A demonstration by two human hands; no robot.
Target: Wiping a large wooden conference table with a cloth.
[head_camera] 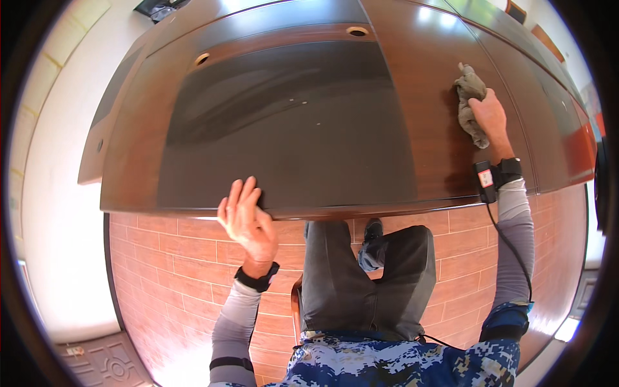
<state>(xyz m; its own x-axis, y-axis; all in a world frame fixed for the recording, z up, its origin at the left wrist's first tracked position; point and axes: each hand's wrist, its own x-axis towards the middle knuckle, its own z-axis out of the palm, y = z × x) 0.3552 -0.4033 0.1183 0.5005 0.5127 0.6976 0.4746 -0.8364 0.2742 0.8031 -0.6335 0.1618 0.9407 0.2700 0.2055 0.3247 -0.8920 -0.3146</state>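
Note:
A bunched grey-brown cloth (469, 104) lies under my right hand (489, 116), which grips it against the glossy brown wooden desk (430, 145), right of the dark inset panel (290, 145). Palm partly turned up, my left hand (249, 222) is at the desk's front edge, its fingers somewhat apart and nothing in them. The fingertips reach over the dark panel; whether they touch it I cannot tell. Small pale specks (303, 102) show on the panel.
Two round cable holes (357, 31) pierce the desk behind the panel. A black device (485, 181) with a cable is strapped at my right wrist. Beneath the desk edge are my legs (333, 280) and a wood-look tiled floor (193, 256). A dark bag-like object (159, 9) is at the far left.

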